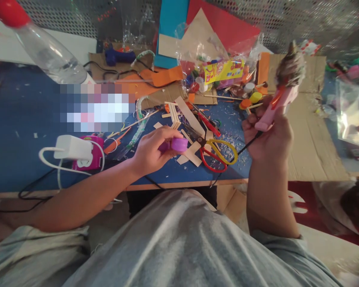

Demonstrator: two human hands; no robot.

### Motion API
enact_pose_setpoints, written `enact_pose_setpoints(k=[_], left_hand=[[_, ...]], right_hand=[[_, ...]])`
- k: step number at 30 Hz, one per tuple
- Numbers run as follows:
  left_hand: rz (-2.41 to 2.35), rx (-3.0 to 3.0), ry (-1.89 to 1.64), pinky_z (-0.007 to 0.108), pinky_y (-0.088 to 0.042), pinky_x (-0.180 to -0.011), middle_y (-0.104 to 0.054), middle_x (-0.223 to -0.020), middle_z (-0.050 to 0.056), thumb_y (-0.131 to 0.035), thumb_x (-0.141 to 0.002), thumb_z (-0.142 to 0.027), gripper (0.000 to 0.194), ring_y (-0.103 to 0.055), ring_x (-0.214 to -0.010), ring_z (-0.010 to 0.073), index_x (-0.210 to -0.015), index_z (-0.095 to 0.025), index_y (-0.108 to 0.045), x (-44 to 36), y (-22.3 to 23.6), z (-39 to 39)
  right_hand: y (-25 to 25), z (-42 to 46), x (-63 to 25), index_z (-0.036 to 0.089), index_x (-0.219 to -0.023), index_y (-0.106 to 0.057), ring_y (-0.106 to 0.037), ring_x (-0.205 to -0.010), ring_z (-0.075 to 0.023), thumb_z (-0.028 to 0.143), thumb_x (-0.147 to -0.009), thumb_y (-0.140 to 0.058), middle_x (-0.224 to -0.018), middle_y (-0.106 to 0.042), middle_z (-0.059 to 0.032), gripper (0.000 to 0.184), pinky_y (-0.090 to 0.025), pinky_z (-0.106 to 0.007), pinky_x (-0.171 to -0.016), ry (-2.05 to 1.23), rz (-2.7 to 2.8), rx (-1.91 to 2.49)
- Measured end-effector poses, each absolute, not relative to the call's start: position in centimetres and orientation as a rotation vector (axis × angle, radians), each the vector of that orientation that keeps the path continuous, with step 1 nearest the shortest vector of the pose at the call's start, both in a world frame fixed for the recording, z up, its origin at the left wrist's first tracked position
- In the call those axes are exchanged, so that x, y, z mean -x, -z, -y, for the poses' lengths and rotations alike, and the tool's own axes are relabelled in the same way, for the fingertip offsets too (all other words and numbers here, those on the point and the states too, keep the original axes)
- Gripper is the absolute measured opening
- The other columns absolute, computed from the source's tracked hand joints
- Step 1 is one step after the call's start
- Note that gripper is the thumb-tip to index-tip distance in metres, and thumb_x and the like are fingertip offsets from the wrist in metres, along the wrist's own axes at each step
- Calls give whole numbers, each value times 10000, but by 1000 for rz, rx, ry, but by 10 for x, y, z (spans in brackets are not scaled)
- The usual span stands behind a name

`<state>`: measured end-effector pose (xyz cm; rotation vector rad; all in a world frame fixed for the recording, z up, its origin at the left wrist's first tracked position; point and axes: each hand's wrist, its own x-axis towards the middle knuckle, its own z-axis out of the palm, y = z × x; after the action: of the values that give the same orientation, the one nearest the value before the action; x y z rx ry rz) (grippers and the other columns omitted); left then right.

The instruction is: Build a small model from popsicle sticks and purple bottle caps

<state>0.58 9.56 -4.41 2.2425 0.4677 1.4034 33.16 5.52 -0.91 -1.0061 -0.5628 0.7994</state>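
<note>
My left hand [151, 149] is closed around a small purple cap [178, 144], held just above the blue table [24, 159] near its front edge. My right hand [267, 137] grips a pink glue gun [277, 105] with its nozzle end raised and pointing up and away; a black cord [245, 148] runs down from its handle. Between the two hands lie red and yellow scissors [217, 153] and loose flat wooden sticks [189, 115].
A clear plastic bottle with a red cap [48, 52] lies at the back left. A white charger on a pink power strip [77, 153] sits left. A bag of coloured caps [218, 71], coloured paper sheets [197, 24] and cardboard [314, 139] fill the back and right.
</note>
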Motion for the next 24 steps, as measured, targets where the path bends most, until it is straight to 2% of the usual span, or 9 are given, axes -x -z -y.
enact_pose_setpoints(k=[3, 5, 7, 9, 13, 16, 18, 21, 24], left_hand=[[-492, -2230, -1382, 253, -596, -742, -871, -1089, 66, -917, -1015, -513, 465, -798, -842, 157, -1344, -232, -746, -5, 44, -95], [-494, -2221, -1383, 253, -583, -731, -861, -1081, 67, -905, -1023, -525, 467, -775, -825, 154, -1341, -223, -745, -5, 45, -95], [-499, -2218, -1404, 258, -569, -718, -844, -1055, 62, -902, -1025, -527, 465, -754, -809, 155, -1339, -222, -743, -6, 46, -96], [-525, -2214, -1430, 266, -564, -718, -830, -1043, 57, -914, -1018, -497, 446, -749, -815, 162, -1332, -229, -744, -6, 47, -97], [-596, -2184, -1437, 287, -550, -707, -803, -1002, 47, -906, -1025, -455, 394, -723, -793, 168, -1322, -245, -752, -6, 48, -98], [-652, -2134, -1434, 296, -558, -719, -819, -1053, 61, -877, -1045, -396, 357, -734, -815, 167, -1349, -254, -756, -7, 47, -97], [-677, -2105, -1431, 296, -560, -711, -827, -1069, 64, -860, -1052, -351, 338, -732, -806, 161, -1362, -259, -761, -7, 47, -97], [-679, -2096, -1431, 290, -542, -668, -804, -968, 43, -827, -1072, -335, 307, -680, -725, 149, -1363, -258, -772, -9, 47, -97], [-687, -2102, -1428, 277, -545, -665, -795, -949, 39, -801, -1090, -336, 270, -648, -698, 134, -1346, -249, -792, -10, 45, -96]], right_hand=[[-8, -56, -327, 267, -1024, -873, -590, -629, -79, 465, -666, -1123, -844, -677, 50, 480, -546, -253, -581, -931, 629, 778], [-16, -62, -326, 340, -984, -880, -471, -502, -66, 472, -689, -1123, -801, -684, 73, 405, -414, -247, -433, -917, 717, 697], [-24, -71, -326, 389, -1004, -892, -409, -448, -68, 541, -715, -1105, -778, -689, 83, 390, -270, -257, -367, -832, 804, 689], [-34, -81, -329, 385, -954, -894, -408, -420, -58, 590, -688, -1103, -743, -688, 98, 395, -242, -269, -371, -648, 883, 679], [-59, -91, -338, 402, -979, -934, -647, -567, -121, 407, -843, -983, -740, -715, 81, 145, -384, -331, -508, -410, 1023, 795], [-70, -93, -336, 338, -915, -940, -663, -575, -111, 262, -851, -940, -751, -676, 59, 100, -352, -329, -491, -454, 1060, 789], [-64, -94, -324, 337, -839, -915, -621, -525, -81, 214, -779, -1003, -782, -691, 64, 163, -342, -303, -460, -541, 1055, 722], [-39, -94, -293, 293, -889, -889, -674, -546, -120, 364, -758, -1083, -770, -727, 32, 245, -456, -308, -481, -838, 1055, 751], [-10, -88, -265, 274, -959, -806, -676, -604, -138, 584, -845, -1025, -839, -771, 0, 397, -463, -296, -483, -1122, 1144, 873]])
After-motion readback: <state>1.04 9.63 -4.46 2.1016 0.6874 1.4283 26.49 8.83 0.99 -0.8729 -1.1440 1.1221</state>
